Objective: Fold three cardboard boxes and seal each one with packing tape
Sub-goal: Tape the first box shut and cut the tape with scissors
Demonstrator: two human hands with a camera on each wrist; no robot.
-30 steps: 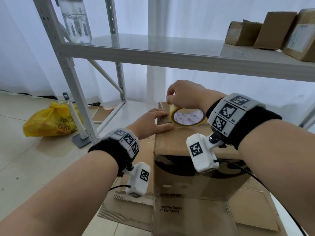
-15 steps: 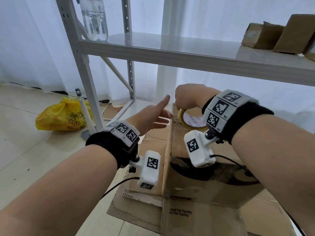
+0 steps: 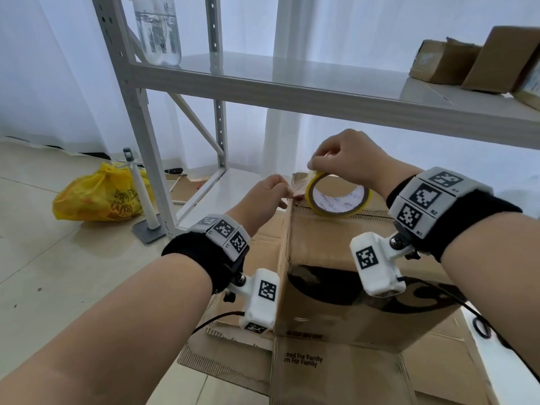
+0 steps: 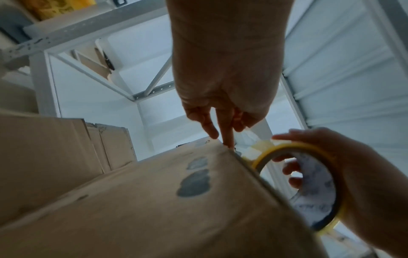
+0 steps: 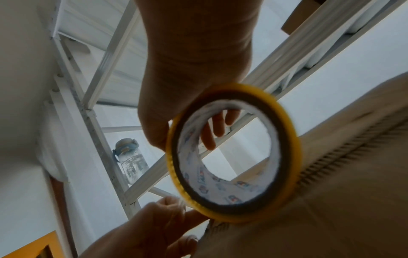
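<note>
Metal shelf rack [image 3: 263, 89] behind; folded cardboard box [image 3: 336, 287] stands on flattened cardboard [image 3: 233, 355] on floor. Tape roll [image 3: 336, 200] upright on box top, near far-L corner. R hand [image 3: 347, 162]: fingers curled over roll's top rim, gripping it. L hand [image 3: 263, 197]: fingers pinched on pulled-out tape end at box's top edge. Yellow bag [image 3: 99, 197] on floor, L of rack. R wrist cam: R fingers [image 5: 212, 132] inside roll's core, hidden from head cam.

Yellow plastic bag [image 3: 99, 197] on floor; water bottle [image 3: 157, 27] on shelf [image 3: 292, 92]
</note>
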